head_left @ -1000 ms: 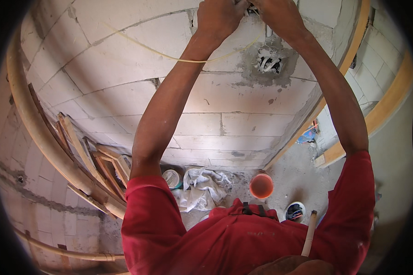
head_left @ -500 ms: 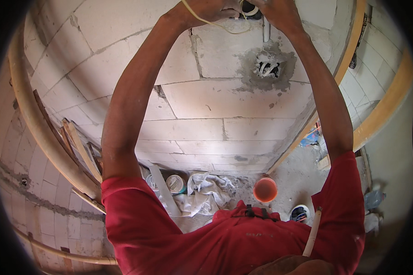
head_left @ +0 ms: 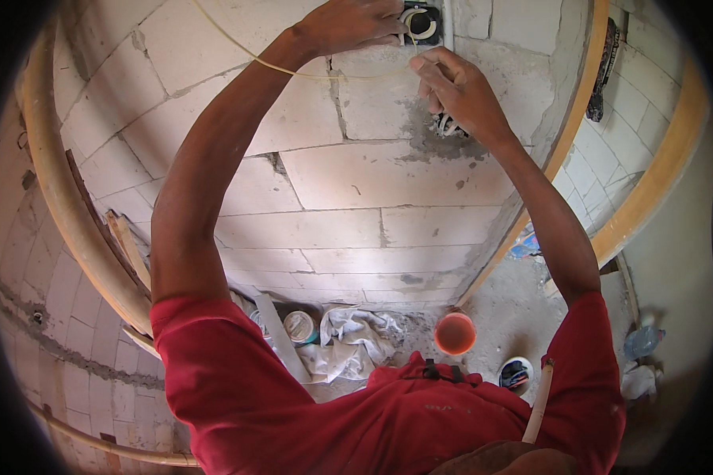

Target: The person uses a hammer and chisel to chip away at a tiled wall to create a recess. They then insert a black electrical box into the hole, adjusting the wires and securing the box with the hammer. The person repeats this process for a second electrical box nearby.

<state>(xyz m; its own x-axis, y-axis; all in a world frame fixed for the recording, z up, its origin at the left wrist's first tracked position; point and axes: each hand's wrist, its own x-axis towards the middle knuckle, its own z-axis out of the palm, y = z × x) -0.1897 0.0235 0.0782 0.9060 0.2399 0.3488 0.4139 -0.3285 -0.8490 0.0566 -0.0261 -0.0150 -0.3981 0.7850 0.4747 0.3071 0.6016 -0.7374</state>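
Note:
High on a pale block wall [head_left: 396,174], a black square electrical box [head_left: 425,33] with a round opening and a white curved piece is set in. My left hand [head_left: 352,25] lies against the wall at its left, fingers stretched out and a bit apart, tips touching the box's edge. Just below the box my right hand [head_left: 457,89] is closed in a pinch on a thin yellowish wire [head_left: 293,73]. That wire droops from the upper left, past my left wrist, to these fingers and up toward the box.
Behind my right hand, a lower wall opening [head_left: 447,125] with white conduit ends sits in grey mortar. A wooden post [head_left: 570,150] edges the wall. On the floor stand an orange bucket [head_left: 455,333], a white tub [head_left: 516,374], a round container [head_left: 299,326] and crumpled white sheeting [head_left: 348,348].
My right hand has come down from the box, pinching the wire, and now covers part of the lower opening. My left hand stays by the box. The view has shifted slightly upward.

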